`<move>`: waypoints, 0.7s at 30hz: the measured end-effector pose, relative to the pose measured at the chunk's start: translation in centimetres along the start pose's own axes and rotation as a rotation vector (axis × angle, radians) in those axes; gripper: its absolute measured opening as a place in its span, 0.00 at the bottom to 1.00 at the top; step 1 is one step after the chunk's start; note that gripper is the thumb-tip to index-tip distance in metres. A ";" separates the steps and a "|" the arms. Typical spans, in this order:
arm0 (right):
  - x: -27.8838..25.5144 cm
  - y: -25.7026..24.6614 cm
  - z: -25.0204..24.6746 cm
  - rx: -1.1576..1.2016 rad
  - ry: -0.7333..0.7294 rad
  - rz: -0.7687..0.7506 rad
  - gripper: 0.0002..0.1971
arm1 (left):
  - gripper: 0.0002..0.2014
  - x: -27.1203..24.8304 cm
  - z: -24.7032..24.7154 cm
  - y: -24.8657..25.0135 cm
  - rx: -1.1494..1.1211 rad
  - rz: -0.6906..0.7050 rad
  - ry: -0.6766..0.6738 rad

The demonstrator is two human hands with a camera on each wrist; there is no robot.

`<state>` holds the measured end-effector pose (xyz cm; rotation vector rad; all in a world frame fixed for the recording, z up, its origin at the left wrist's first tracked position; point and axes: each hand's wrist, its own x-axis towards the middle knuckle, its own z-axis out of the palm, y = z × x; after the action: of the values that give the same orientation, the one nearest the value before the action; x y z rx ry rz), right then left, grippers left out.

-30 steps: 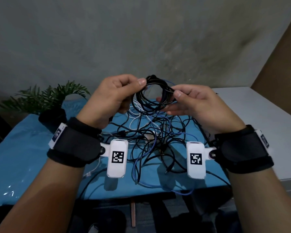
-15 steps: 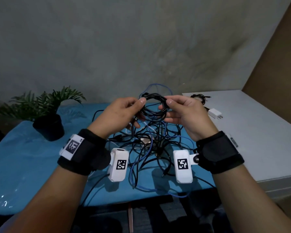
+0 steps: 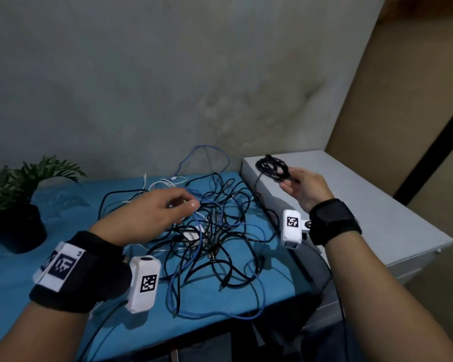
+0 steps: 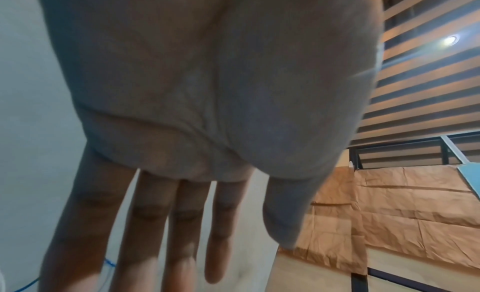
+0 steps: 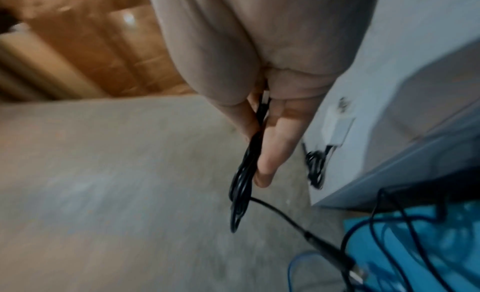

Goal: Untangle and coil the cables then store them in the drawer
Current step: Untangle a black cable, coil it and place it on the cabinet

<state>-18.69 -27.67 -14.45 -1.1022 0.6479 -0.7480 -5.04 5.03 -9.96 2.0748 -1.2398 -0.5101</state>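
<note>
A coiled black cable (image 3: 271, 169) hangs above the near corner of the white cabinet (image 3: 372, 210), pinched between the thumb and fingers of my right hand (image 3: 290, 180). The right wrist view shows that pinch (image 5: 259, 132) on the coil (image 5: 242, 185), with one loose end trailing down toward the table. My left hand (image 3: 183, 203) hovers palm down over the tangle of black, blue and white cables (image 3: 217, 231) on the blue table (image 3: 37, 270). Its fingers (image 4: 182, 224) are straight and hold nothing.
A potted plant (image 3: 16, 205) stands at the table's far left. On the cabinet top lie a white charger (image 5: 336, 128) and another small black cable bundle (image 5: 315, 169). A grey wall runs behind the table. Cables hang over the table's front edge.
My left hand let go of the black coil and dropped over the tangle. My right hand carried the coil to the right, above the white cabinet.
</note>
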 end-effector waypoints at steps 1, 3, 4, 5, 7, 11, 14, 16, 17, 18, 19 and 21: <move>0.9 0.1 -1.5 0.040 0.061 0.030 0.07 | 0.22 0.0 0.0 0.1 0.009 -0.001 -0.024; 2.5 0.4 -4.2 0.059 0.181 0.090 0.12 | 0.24 0.0 -0.1 0.2 -0.014 -0.008 -0.055; 3.0 0.7 -5.4 0.051 0.217 0.112 0.13 | 0.23 0.1 -0.1 0.3 -0.030 -0.010 -0.060; 3.3 0.8 -6.3 0.020 0.243 0.131 0.13 | 0.23 0.2 -0.2 0.4 -0.043 -0.009 -0.057; 3.5 1.4 -7.7 -0.020 0.283 0.180 0.08 | 0.23 0.3 -0.3 0.5 -0.055 -0.003 -0.045; 3.8 2.4 -9.4 -0.099 0.353 0.293 0.09 | 0.21 0.5 -0.2 0.5 -0.025 -0.006 -0.050; 4.4 2.7 -9.7 -0.286 0.345 0.292 0.06 | 0.19 0.6 0.0 0.2 -0.013 -0.010 -0.063; 4.9 3.0 -9.6 -0.365 0.321 0.261 0.06 | 0.19 0.6 -0.1 0.0 -0.017 -0.012 -0.070; 5.2 3.2 -9.5 -0.379 0.313 0.254 0.06 | 0.20 0.7 -0.1 -0.1 -0.023 -0.014 -0.075; 5.6 3.4 -9.5 -0.387 0.315 0.249 0.05 | 0.23 0.7 -0.1 -0.2 -0.025 -0.017 -0.080; 5.8 3.4 -9.4 -0.407 0.320 0.252 0.04 | 0.25 0.7 -0.2 -0.3 -0.023 -0.019 -0.084; 6.3 3.3 -9.3 -0.415 0.335 0.257 0.04 | 0.27 0.9 -0.2 -0.4 -0.014 -0.018 -0.087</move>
<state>-21.54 -36.83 -21.15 -1.2479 1.2472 -0.5920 -4.28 4.47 -10.13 2.0733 -1.2644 -0.6209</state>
